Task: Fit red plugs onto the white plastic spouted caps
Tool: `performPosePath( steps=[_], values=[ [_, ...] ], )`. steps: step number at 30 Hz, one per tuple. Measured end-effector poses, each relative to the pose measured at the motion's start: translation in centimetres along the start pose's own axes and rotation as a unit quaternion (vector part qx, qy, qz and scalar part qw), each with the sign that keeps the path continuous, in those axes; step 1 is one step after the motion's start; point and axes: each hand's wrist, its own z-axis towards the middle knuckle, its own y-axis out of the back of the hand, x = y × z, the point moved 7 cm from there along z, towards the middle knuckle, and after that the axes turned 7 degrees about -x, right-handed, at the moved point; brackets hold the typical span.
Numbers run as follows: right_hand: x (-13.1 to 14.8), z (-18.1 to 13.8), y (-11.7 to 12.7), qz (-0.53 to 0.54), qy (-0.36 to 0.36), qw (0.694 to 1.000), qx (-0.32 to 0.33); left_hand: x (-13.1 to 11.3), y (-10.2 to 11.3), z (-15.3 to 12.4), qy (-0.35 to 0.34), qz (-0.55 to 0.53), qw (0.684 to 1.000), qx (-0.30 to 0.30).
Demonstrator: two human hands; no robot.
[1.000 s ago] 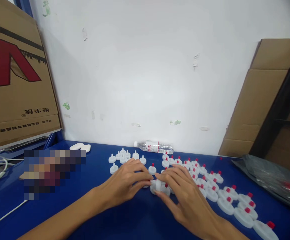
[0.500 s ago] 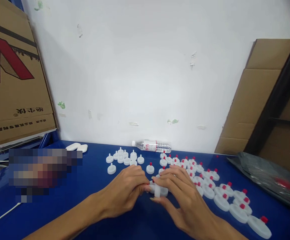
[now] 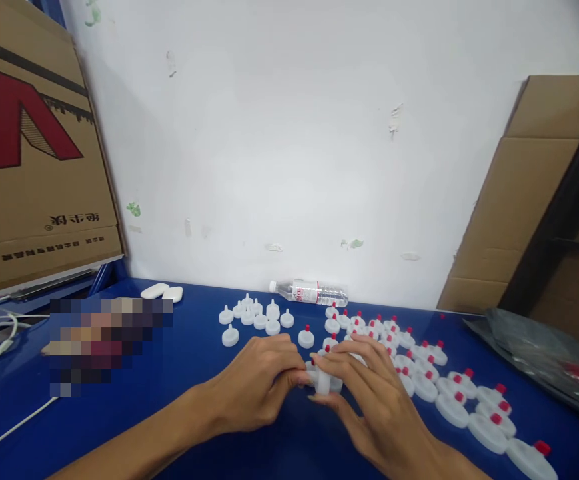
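My right hand (image 3: 369, 393) grips a white spouted cap (image 3: 323, 382) on its side, thumb below and fingers above. My left hand (image 3: 269, 377) meets it from the left, thumb and fingertips pinched together at the cap's spout side. Whatever the left fingertips pinch is hidden. Just beyond my hands stands a white cap with a red tip (image 3: 306, 339). Several red-tipped white caps (image 3: 453, 409) spread across the table to the right. Further back on the left is a cluster of white caps with bare spouts (image 3: 260, 322), one of them (image 3: 230, 336) slightly apart.
A clear plastic bottle (image 3: 309, 292) lies along the wall on the blue table (image 3: 189, 347). White oval items (image 3: 172, 294), a pixelated item (image 3: 104, 340) and a white cable (image 3: 14, 430) are at left. A grey plastic bag (image 3: 544, 353) lies right; cardboard (image 3: 44, 200) stands left.
The whole view has shifted slightly, so things appear a little further right. Both hands keep their hold at the same cap; a speck of red at the left fingertips is no longer visible.
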Motion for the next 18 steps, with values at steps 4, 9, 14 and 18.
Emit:
performPosePath(
  steps=[4, 9, 14, 18],
  values=[
    [-0.5, 0.5, -0.3, -0.018, -0.037, 0.999, 0.013, 0.7, 1.3, 0.4, 0.029, -0.008, 0.997, -0.075],
    [-0.3, 0.5, -1.1, -0.041, -0.051, 0.996, 0.062, 1.2, 1.8, 0.6, 0.005, 0.07, 0.996, -0.061],
    [-0.1, 0.5, -0.9, -0.022, -0.057, 0.996, 0.065, 1.3, -0.2, 0.1, -0.006, 0.165, 0.983, 0.085],
    [-0.1, 0.8, -0.8, -0.002, -0.063, 0.996, 0.057, 2.2, 0.6, 0.5, 0.021, 0.207, 0.974, 0.085]
  ],
)
